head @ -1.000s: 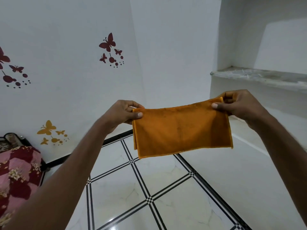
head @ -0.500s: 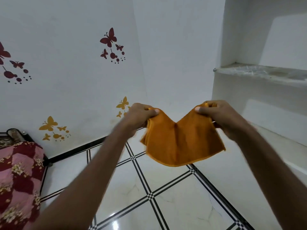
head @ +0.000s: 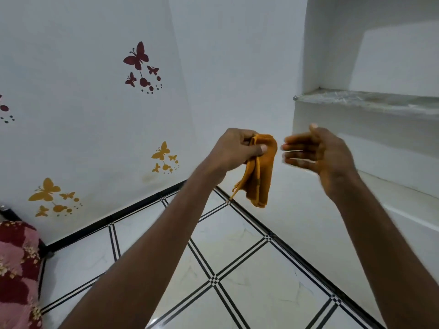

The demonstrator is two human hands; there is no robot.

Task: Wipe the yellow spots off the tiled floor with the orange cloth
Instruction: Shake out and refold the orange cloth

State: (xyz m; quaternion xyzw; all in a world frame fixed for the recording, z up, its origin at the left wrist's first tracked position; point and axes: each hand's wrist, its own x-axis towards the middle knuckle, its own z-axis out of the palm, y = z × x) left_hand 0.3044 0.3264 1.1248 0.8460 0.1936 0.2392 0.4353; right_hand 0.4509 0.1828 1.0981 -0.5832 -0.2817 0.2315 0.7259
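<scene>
Left hand pinches the folded orange cloth at its top, thumb across the front; cloth hangs mid-air, well above the tiled floor. Right hand just beside the cloth, not touching, fingers straight, holding nothing, slightly blurred.

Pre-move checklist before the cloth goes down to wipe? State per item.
1. Folded orange cloth held: ok, left hand pinches its top, the rest hangs free.
2. Right hand free: ok, fingers straight, beside the cloth, not touching it.
3. Cloth compact for wiping: ok, folded into a narrow bundle; a loose thread dangles at its lower left.
4. Yellow spots located: cannot tell, none stand out on the visible white tiled floor.
5. Cloth on the floor: not ok, it hangs in the air.
6. Floor below hands unobstructed: ok, the red floral fabric lies far left.
</scene>
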